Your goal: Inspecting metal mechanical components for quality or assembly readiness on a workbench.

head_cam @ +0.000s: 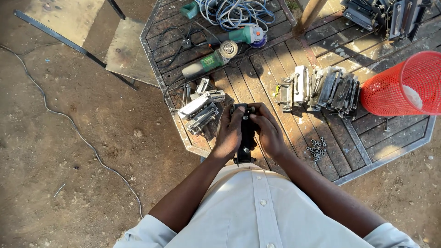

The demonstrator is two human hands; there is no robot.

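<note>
Both hands were on the job at the near edge of the octagonal wooden table. The left hand and the right hand flanked 1 dark metal bracket, fingers curled and clamped on its sides, thumbs pressed in near the top. The piece stood lengthwise between the palms, its lower end poking out toward the pale shirt, with what looked like a bolt or knob there.

By the look of it, this was a fitting step: a part seated or lined up by feel. The next move would seem to call for a steady grip from 1 hand while the other frees itself for a fastener, and the small heap of nuts lay just to the right.

The bracket looked black, narrow and hard-edged, mostly hidden by fingers. A pile of silvery metal pieces sat to the left, a row of stacked brackets beyond the right hand, 2 green angle grinders and a red mesh basket farther off.
</note>
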